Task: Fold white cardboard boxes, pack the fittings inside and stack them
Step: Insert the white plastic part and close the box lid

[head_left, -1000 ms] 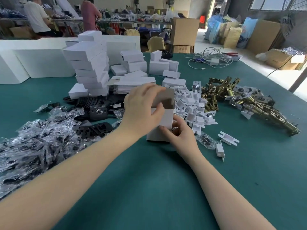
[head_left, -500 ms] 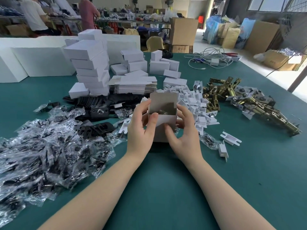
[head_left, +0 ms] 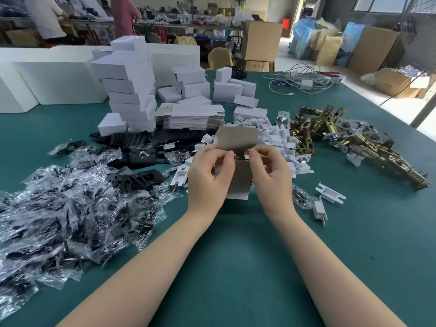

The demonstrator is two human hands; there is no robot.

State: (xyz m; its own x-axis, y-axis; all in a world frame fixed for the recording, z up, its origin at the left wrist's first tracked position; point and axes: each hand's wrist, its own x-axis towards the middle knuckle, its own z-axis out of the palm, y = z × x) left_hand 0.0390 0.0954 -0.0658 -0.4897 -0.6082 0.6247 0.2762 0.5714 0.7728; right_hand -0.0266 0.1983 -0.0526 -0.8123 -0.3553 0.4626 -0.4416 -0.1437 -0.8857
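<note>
Both your hands have risen to the white cardboard box (head_left: pixel 238 178); fingers (head_left: pixel 227 159) pinch its side flaps. Uneven tucking could crease the lid (head_left: pixel 237 138).

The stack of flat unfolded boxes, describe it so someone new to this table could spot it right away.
On the green table, find the tall leaning tower of folded white boxes at the far left. Just right of its base lies the stack of flat unfolded boxes, behind the hands. Unlike the closed cartons around it, it is a low pile of thin sheets with layered edges.
</note>
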